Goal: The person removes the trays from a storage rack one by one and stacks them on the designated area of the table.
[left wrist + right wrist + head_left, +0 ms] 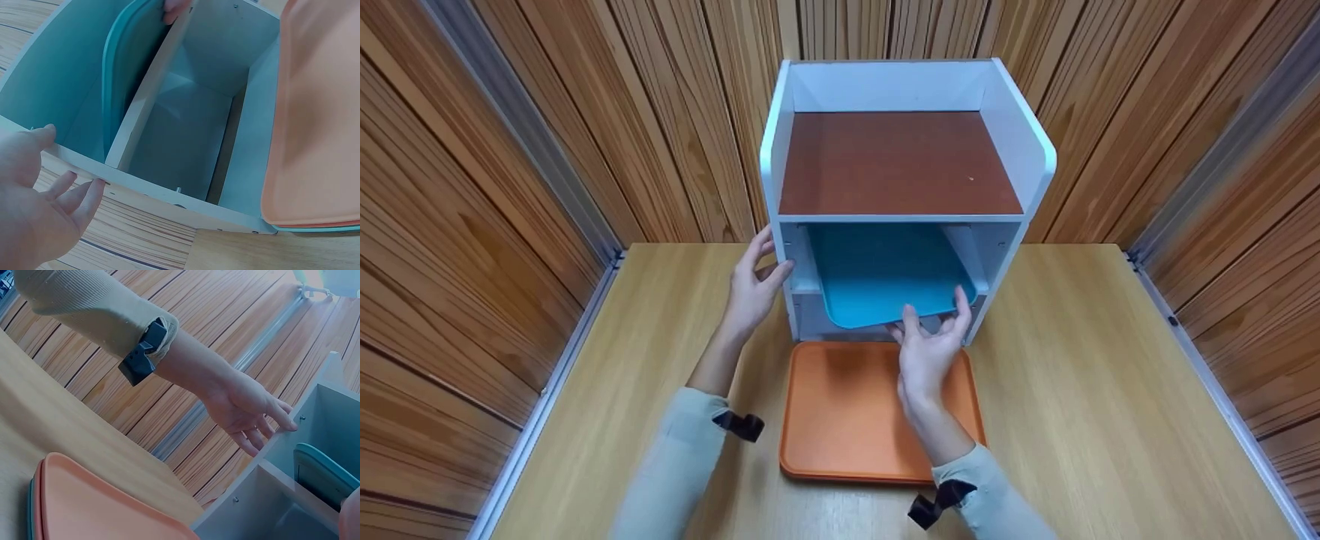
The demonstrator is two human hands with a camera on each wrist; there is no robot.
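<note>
A white shelf unit [900,219] with a brown top board stands at the back of the table. Inside its upper compartment lies a blue tray [885,270], its front edge sticking out a little askew. My right hand [928,360] holds that front edge near the right corner, thumb on top and some fingers underneath; in the right wrist view only a bit of it shows. At the unit's left side panel, my left hand [751,292] has its thumb on the front edge and its fingers along the outside. An orange tray [847,412] lies on the table before the unit.
Under the orange tray, another orange one and a teal tray [31,512] show at the edge. The unit's lower compartment [180,124] lies below a divider board [140,101]. Wood-patterned walls with metal rails [540,420] enclose the table [1110,390].
</note>
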